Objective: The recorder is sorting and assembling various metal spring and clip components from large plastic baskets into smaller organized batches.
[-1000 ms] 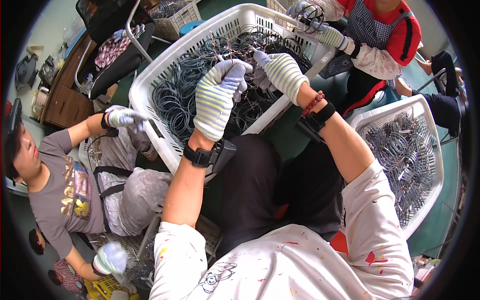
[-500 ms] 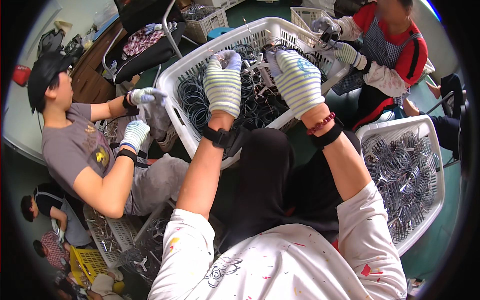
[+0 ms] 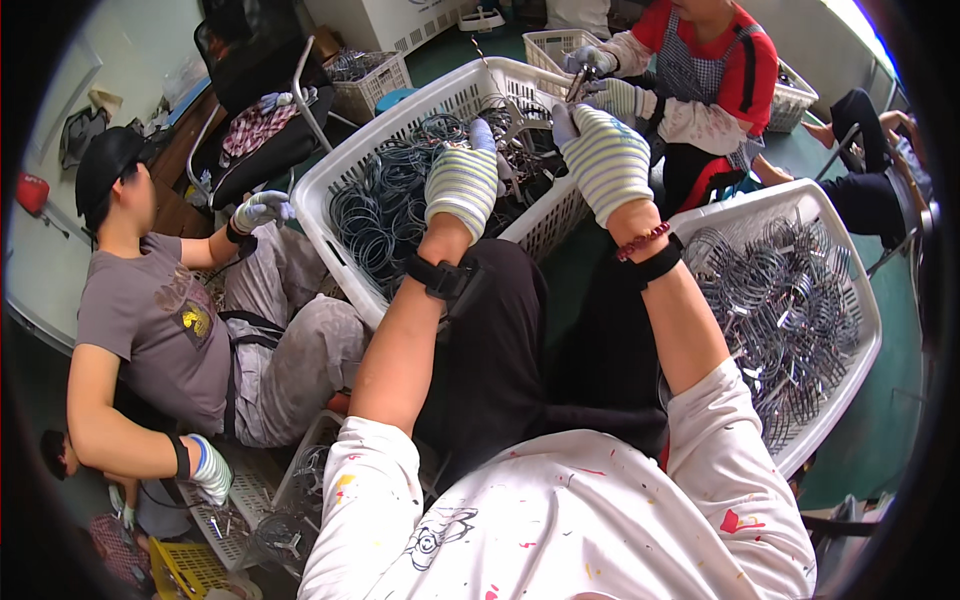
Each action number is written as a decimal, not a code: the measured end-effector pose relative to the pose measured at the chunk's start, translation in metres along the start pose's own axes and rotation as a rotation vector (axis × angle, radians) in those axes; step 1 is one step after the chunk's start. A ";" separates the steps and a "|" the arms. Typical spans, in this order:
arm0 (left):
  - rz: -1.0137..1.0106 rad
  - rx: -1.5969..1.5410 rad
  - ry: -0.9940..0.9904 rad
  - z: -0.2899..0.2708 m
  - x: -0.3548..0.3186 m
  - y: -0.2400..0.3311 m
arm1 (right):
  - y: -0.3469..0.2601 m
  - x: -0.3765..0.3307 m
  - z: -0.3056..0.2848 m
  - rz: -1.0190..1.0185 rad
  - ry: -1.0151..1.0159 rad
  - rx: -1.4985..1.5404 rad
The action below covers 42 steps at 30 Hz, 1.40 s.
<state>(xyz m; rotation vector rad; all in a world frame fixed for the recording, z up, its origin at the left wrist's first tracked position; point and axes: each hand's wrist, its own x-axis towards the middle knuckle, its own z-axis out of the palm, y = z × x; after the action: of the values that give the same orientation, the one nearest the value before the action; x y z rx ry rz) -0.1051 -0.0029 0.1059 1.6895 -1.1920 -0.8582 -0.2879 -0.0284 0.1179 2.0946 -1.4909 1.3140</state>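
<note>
Both of the person's hands are seen raised over a large white plastic lattice basket point(image 3: 335, 215) that is filled with dark coiled wire loops point(image 3: 385, 205). The left hand point(image 3: 462, 188), covered by a striped knitted work glove with blue fingertips, is held above the middle of the coils with its fingers curled downward; whether anything is pinched inside it cannot be told, since only the back of the glove is shown. The right hand point(image 3: 603, 160), gloved in the same striped knit, is closed around a small grey metal tool point(image 3: 515, 125) whose thin shiny end is seen sticking out to the left between the two hands, just above the tangled wire. A black strap is worn on the left wrist, and a red bead bracelet with a black band on the right wrist. To the right of the right forearm, a second white plastic basket point(image 3: 850, 290) is seen, loaded with silvery bent wire pieces point(image 3: 775, 310). At the far rim of the large basket, a co-worker in a red top point(image 3: 745, 60) is seated with gloved hands held together. On the left, another co-worker in a grey shirt point(image 3: 150, 320) is seated, one gloved hand resting near the basket's corner.
</note>
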 end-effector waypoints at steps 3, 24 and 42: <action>0.075 0.161 0.061 0.010 -0.016 0.006 | 0.009 -0.012 0.014 0.154 -0.022 0.049; 0.009 -0.402 0.072 0.017 -0.025 -0.004 | 0.030 -0.033 0.040 0.875 -0.519 1.416; 0.574 0.303 0.027 -0.038 0.016 -0.039 | 0.035 -0.031 0.034 0.109 -0.170 0.120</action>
<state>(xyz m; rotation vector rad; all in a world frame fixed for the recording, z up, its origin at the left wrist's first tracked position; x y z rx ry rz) -0.0526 -0.0020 0.0841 1.4521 -1.7354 -0.3101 -0.3023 -0.0459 0.0648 2.2801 -1.6540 1.3222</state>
